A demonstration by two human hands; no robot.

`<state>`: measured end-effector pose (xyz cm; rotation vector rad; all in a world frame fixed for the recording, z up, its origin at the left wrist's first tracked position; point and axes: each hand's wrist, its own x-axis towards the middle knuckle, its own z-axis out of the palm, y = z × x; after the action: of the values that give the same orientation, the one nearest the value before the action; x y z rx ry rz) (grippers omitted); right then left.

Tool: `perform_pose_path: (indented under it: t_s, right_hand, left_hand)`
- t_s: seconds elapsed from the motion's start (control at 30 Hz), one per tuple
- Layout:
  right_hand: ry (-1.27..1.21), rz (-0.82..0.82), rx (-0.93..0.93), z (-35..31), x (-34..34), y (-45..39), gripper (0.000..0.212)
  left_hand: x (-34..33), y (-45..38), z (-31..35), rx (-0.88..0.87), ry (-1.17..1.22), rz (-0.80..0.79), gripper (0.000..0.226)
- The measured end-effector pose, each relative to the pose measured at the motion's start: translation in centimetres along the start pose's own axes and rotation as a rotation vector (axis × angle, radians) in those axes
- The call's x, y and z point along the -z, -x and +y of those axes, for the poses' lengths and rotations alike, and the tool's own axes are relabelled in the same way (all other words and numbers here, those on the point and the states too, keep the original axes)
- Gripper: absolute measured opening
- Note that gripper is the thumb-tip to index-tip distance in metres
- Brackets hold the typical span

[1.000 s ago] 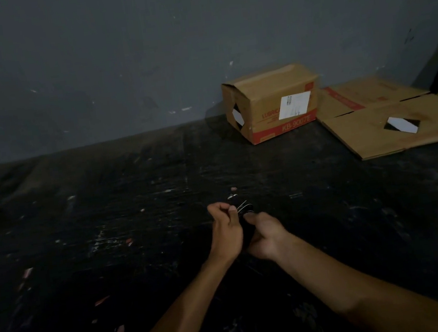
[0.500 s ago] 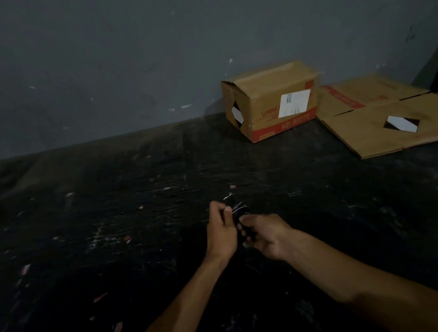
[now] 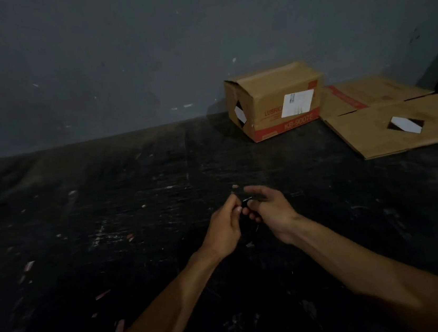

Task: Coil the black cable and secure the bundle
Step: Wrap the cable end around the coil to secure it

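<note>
A: What's closest?

B: Two bare forearms reach in from the bottom edge over a dark, scuffed floor (image 3: 110, 234) flecked with pale and reddish specks.

A: And the hands?

B: They meet near the middle. The left hand (image 3: 223, 224) has its fingers curled and its thumb and forefinger pinched together on the top of the black cable (image 3: 247, 227). The right hand (image 3: 271, 209) has its lower fingers bent against the same bundle, while its forefinger and thumb are stretched out loosely, not pinching.

A: Where is the cable?

B: Between the two hands, held just above the floor. It's a small dark clump; in this dim light I can't tell how many loops it has or whether anything ties it.

A: Farther back?

B: A closed cardboard box (image 3: 276, 101) with a red band and white label stands against the grey wall (image 3: 116, 54). Just right of it lies flattened cardboard (image 3: 373, 130) with a cut-out.
</note>
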<state>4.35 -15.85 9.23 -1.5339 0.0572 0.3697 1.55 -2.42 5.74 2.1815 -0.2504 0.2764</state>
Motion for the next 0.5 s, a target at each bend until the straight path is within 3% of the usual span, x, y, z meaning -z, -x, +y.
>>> perform_pose_path:
  t_s: [0.17,0.27,0.5]
  right_hand:
    - [-0.139,-0.064,-0.196,0.1,0.5,0.0,0.026]
    - [-0.2,-0.119,-0.192,0.0,1.1,0.1,0.025]
    - [0.24,-0.135,0.049,-0.3,2.1,0.1,0.011]
  left_hand:
    - [0.4,0.6,-0.5,0.011,-0.009,-0.11,0.013]
    - [0.6,0.6,-0.4,0.024,0.013,-0.12,0.013]
    - [0.9,-0.3,0.1,0.068,0.04,-0.135,0.014]
